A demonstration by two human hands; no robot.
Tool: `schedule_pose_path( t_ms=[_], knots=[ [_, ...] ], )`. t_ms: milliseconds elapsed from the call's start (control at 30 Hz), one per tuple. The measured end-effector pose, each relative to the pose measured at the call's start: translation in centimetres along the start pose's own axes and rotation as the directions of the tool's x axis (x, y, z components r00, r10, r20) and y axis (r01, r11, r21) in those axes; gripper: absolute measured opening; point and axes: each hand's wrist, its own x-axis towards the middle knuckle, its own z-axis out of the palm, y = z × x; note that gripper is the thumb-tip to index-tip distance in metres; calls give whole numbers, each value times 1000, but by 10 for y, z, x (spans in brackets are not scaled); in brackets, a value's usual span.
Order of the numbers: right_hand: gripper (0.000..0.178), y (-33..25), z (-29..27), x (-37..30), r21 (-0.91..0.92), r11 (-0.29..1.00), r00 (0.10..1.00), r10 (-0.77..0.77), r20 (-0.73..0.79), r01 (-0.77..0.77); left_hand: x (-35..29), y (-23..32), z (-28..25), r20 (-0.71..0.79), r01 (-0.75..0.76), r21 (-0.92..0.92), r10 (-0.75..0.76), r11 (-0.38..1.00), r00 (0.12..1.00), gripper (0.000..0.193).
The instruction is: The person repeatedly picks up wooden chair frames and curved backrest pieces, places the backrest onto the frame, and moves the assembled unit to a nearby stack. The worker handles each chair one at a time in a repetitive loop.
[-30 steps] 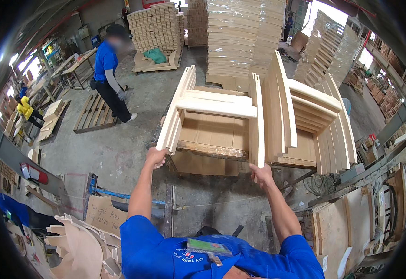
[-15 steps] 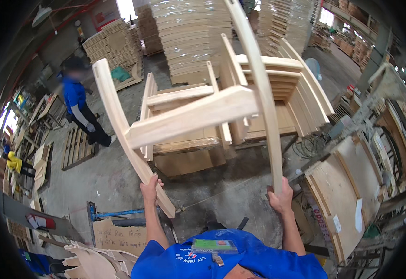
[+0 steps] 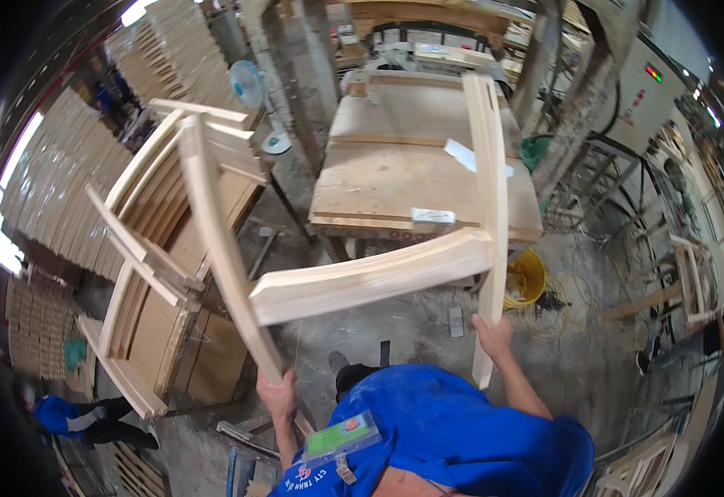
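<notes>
Between my two hands I hold up a pale wooden chair frame (image 3: 370, 277), made of two long, slightly curved legs joined by a wide curved crosspiece. My left hand (image 3: 277, 396) is closed around the lower part of the left leg. The right leg is gripped near its lower end by my right hand (image 3: 493, 335). The far end of the right leg overlaps a plywood-topped workbench (image 3: 395, 186) in the view. A white slip of paper (image 3: 459, 155) and a small white block (image 3: 433, 216) lie on that bench.
Similar wooden frames (image 3: 151, 207) stand stacked on a table to the left. A yellow bucket (image 3: 525, 277) sits on the floor right of the bench. Beyond are a standing fan (image 3: 247, 84), posts and a grey control cabinet (image 3: 644, 95). A person (image 3: 76, 414) in blue is at far left.
My view has swung to the right, carrying the held frame from before the stacked frames to before the workbench. Both hands have kept their grip on its legs.
</notes>
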Motion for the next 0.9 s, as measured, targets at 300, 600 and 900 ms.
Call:
schedule_pose_path(
  t_ms=[300, 600, 900],
  knots=[
    [50, 8, -50, 66, -26, 947, 937, 312, -159, -320, 116, 64, 187, 417, 123, 48, -132, 991, 899, 21],
    [46, -10, -44, 196, -166, 920, 934, 346, -87, -356, 197, 89, 320, 549, 102, 112, -147, 988, 823, 41],
    [54, 25, -21, 140, -214, 874, 900, 420, -117, -436, 257, 119, 435, 585, -298, 246, 103, 922, 804, 37]
  ],
)
